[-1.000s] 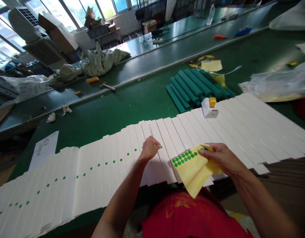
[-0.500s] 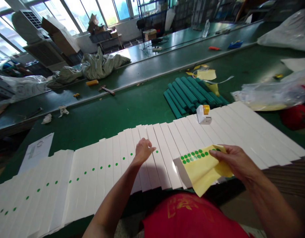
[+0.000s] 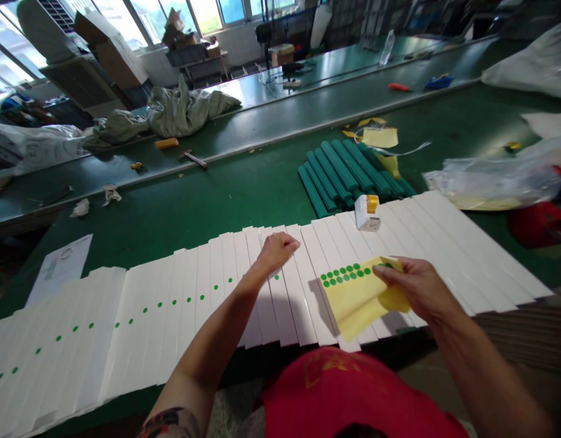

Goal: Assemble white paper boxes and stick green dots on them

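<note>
My right hand (image 3: pixel 414 283) pinches a yellow sheet of round green stickers (image 3: pixel 355 304) by its upper right corner. Rows of green dots run along the sheet's top edge, and its lower part hangs loosely curled. Over the white box row, my left hand (image 3: pixel 278 250) is closed with fingers drawn together; whatever may be between them is too small to see. Flat white boxes (image 3: pixel 184 328) lie side by side, overlapping. Those on the left each carry a green dot (image 3: pixel 189 299), and one dot (image 3: pixel 276 277) shows just below my left hand. The boxes on the right show plain white tops.
A small white dispenser with a yellow roll (image 3: pixel 368 213) stands on the boxes. Behind it lies a pile of ribbed green tubes (image 3: pixel 339 173). Clear plastic bags (image 3: pixel 494 179) are at right, a printed paper (image 3: pixel 61 267) at left. A raised ledge (image 3: pixel 244 152) crosses the green table.
My left hand has moved away from the dot it was beside, up and to the right, and its fingers have closed. The sticker sheet in my right hand has shifted slightly left.
</note>
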A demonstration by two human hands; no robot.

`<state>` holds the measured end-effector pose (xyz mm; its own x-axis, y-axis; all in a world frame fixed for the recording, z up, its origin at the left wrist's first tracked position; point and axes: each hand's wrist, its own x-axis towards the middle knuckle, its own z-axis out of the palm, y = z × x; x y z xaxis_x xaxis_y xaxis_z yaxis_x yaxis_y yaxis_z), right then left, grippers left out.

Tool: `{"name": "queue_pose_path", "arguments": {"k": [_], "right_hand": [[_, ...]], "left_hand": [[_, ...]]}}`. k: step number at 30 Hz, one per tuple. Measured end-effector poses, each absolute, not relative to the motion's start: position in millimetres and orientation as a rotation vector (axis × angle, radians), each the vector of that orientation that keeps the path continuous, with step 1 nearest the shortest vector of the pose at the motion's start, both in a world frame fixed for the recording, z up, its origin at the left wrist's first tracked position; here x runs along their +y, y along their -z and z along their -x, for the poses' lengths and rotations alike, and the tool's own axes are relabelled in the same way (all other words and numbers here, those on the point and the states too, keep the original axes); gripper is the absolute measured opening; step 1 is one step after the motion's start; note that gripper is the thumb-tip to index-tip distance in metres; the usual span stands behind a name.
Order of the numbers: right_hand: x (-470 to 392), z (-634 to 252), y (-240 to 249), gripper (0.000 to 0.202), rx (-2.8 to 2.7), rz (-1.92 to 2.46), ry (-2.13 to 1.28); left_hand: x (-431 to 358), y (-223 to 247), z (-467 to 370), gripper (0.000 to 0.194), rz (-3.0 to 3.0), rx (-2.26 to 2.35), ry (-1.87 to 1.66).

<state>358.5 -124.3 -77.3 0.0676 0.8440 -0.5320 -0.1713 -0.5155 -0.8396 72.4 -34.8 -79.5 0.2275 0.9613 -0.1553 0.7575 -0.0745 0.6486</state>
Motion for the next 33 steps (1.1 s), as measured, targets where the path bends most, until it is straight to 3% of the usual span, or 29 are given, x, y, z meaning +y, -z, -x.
{"name": "queue_pose_path", "arguments": {"k": [4,8,13,17,24,30,33], "right_hand": [[-123,-342,85,0.031,-0.782,1.496,-1.602],[-122,-328,87,0.03,-0.821,1.497,-1.608],[-117,-327,85,0.046,-0.872,1.498,-1.428],[-121,-342,97,0.056,-0.581,1.428,-1.044],[-157,-301,104,0.056,-0.471,1.1,-1.671],[-155,-279,82,0.061,-0.245,0.992,-1.537],[-150,-274,81,0.054,-0.176,1.122,-1.502]], "left_hand": [[-71,80,-82,0.029,-1.63,1.229,-0.459],[-87,96,-92,0.062,-1.406,1.167,-0.416],[-87,109,-95,0.047,-1.305,1.197,-0.558],[-82,107,-97,0.053,-0.893,1.069,-0.849],[-93,107,-125,0.067,-0.637,0.966,-0.973],[-104,113,-128,0.058,-1.018,1.143,-0.894],[-107,111,-125,0.056,-1.127,1.159,-0.846]]}}
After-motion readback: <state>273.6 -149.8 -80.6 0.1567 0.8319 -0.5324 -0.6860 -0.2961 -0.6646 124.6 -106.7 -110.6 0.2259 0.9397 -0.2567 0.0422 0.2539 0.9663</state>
